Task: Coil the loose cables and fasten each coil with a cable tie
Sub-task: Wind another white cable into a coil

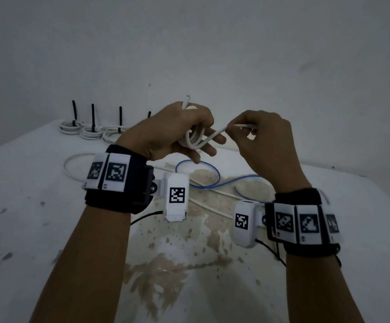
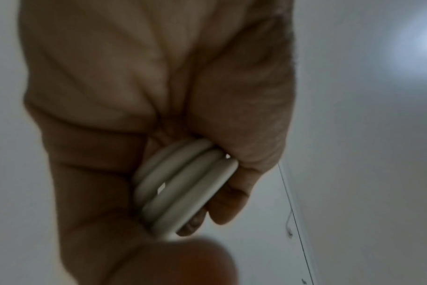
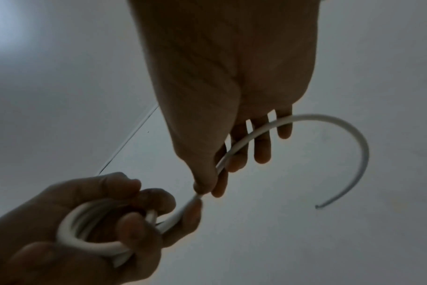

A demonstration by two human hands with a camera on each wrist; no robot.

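Left hand (image 1: 166,134) gripping white cable (image 1: 195,138) coil, right hand (image 1: 266,141) pinching its tail (slack)

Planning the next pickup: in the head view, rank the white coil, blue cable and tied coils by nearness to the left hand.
1. White coil: held in the left hand.
2. Blue cable: on the table just below the hand.
3. Tied coils: far-left back edge.

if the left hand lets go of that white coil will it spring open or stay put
Likely springs open somewhat: the white cable's free tail holds a stiff arc past the right hand. The left hand grips the white coil tightly, and it has no tie yet.
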